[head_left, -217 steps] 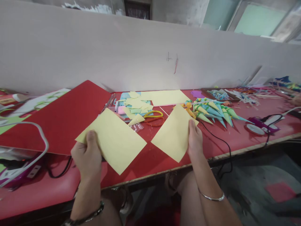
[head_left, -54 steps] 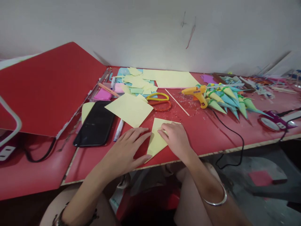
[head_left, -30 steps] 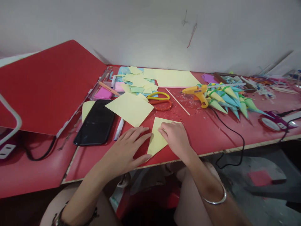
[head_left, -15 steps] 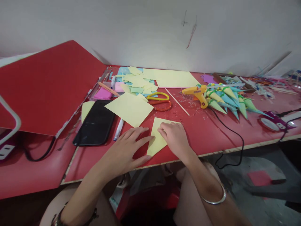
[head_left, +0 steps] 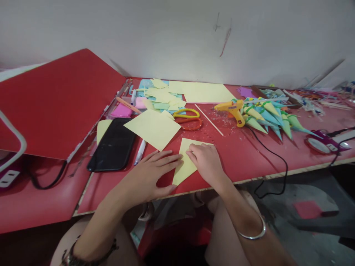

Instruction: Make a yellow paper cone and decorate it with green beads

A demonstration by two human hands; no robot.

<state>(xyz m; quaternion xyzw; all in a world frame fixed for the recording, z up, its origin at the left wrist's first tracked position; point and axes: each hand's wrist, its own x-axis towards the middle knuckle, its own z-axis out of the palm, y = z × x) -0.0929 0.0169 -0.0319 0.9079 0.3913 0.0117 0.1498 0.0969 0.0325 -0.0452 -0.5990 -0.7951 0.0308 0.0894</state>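
A pale yellow sheet of paper [head_left: 184, 170] lies on the red table near its front edge. My left hand [head_left: 151, 173] is spread flat, palm down, with its fingertips on the paper's left edge. Curled fingers of my right hand [head_left: 206, 162] press on the sheet's right part and hide it; the fingertips themselves are partly hidden. Just behind lies a second yellow paper sheet [head_left: 154, 129], overlapping a pair of scissors with yellow and red handles [head_left: 190, 120]. A pen [head_left: 140, 152] rests beside my left hand.
A black phone [head_left: 112, 146] lies at left, before a raised red board [head_left: 58, 107]. Paper scraps [head_left: 159, 95] are heaped at the back. On the right are a thin stick [head_left: 208, 119], a yellow glue gun [head_left: 231, 110] with its cord, and several paper cones [head_left: 267, 116].
My left hand's fingers have straightened and shifted slightly onto the paper's left edge. The right hand and the sheet have hardly moved.
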